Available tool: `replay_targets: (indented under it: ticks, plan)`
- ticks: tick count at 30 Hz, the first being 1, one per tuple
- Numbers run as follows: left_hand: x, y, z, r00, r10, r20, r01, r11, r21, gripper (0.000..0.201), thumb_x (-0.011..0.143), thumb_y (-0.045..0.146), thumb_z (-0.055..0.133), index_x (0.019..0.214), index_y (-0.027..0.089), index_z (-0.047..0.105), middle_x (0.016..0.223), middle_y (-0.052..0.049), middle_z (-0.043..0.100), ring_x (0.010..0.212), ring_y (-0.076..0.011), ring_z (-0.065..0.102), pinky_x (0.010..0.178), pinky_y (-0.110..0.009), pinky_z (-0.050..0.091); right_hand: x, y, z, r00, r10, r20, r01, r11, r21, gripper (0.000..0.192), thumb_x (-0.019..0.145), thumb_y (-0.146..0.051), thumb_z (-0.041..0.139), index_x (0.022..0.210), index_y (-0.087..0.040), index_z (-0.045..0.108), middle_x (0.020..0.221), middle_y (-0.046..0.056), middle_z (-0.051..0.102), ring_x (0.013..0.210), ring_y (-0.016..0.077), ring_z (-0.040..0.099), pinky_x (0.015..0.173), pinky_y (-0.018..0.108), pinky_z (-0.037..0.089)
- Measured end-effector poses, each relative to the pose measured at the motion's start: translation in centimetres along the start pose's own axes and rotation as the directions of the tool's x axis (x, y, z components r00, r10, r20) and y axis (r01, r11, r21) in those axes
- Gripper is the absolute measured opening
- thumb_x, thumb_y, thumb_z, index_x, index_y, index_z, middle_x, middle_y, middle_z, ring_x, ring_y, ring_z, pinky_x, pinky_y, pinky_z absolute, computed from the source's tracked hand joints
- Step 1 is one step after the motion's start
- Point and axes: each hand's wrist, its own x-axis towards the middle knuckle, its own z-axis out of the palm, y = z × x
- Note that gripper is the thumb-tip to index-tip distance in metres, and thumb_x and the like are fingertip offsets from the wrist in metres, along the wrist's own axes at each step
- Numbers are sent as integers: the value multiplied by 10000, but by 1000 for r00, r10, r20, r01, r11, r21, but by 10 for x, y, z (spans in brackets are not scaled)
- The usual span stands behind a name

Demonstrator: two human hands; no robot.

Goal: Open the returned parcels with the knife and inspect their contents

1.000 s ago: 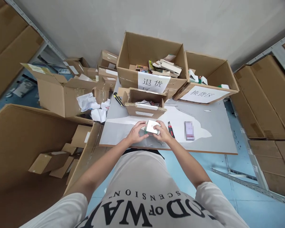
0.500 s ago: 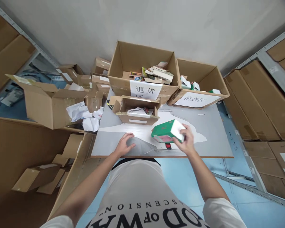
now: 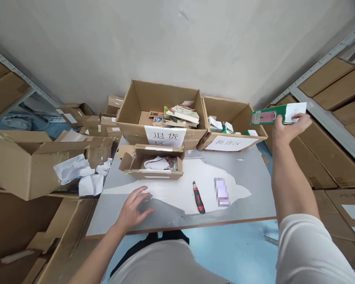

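Note:
My right hand (image 3: pixel 287 127) is raised at the far right and grips a flat green, pink and white box (image 3: pixel 276 113), held above the right rim of the right-hand labelled carton (image 3: pixel 238 114). My left hand (image 3: pixel 134 208) lies open, palm down, on the grey table (image 3: pixel 254 177) near its front edge, holding nothing. A red and black utility knife (image 3: pixel 198 197) and a small blurred card (image 3: pixel 221 191) lie on the table between my hands.
A small open cardboard box (image 3: pixel 150 161) with crumpled paper stands mid-table. Behind it is a large labelled carton (image 3: pixel 162 114) full of books and packets. Opened cartons and white paper scraps (image 3: pixel 77 173) crowd the left; stacked cartons on a metal shelf (image 3: pixel 337 118) fill the right.
Both hands held the box at the table's front edge. My right hand then lifted it up and out to the right, and my left hand settled flat on the table.

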Motion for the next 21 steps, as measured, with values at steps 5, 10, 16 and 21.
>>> replay_targets:
  ticks: [5, 10, 16, 21]
  plan:
    - [1, -2, -6, 999, 23, -38, -18, 994, 110, 373, 760, 380, 669, 1111, 279, 592, 1197, -125, 618, 1093, -307, 615, 846, -459, 575, -14, 38, 81, 991, 126, 39, -128, 991, 32, 463, 622, -120, 701, 748, -301, 293, 917, 60, 323, 870, 234, 344, 826, 414, 275]
    - [-5, 2, -13, 999, -19, -31, 24, 985, 173, 412, 740, 378, 661, 1141, 322, 587, 1199, -113, 620, 1064, -316, 627, 798, -464, 593, -51, 72, 134, 910, 379, 169, -370, 925, -85, 472, 582, -125, 732, 726, -289, 314, 924, 37, 286, 865, 226, 351, 854, 427, 255]
    - [0, 4, -11, 999, -25, -28, 31, 975, 220, 362, 757, 372, 652, 1100, 268, 601, 1177, -134, 617, 1051, -309, 626, 785, -424, 585, -74, 92, 170, 655, 647, 391, -428, 743, -514, 499, 521, -240, 803, 759, -258, 365, 992, 73, 390, 934, 251, 437, 877, 465, 294]
    - [6, 0, -8, 1000, -23, -7, 24, 961, 274, 383, 759, 393, 682, 1090, 219, 598, 1178, -153, 607, 1071, -315, 614, 821, -418, 556, -80, 97, 186, 406, 695, 594, -64, 670, -740, 448, 565, -422, 802, 732, -236, 430, 864, 90, 556, 953, 305, 516, 876, 537, 299]
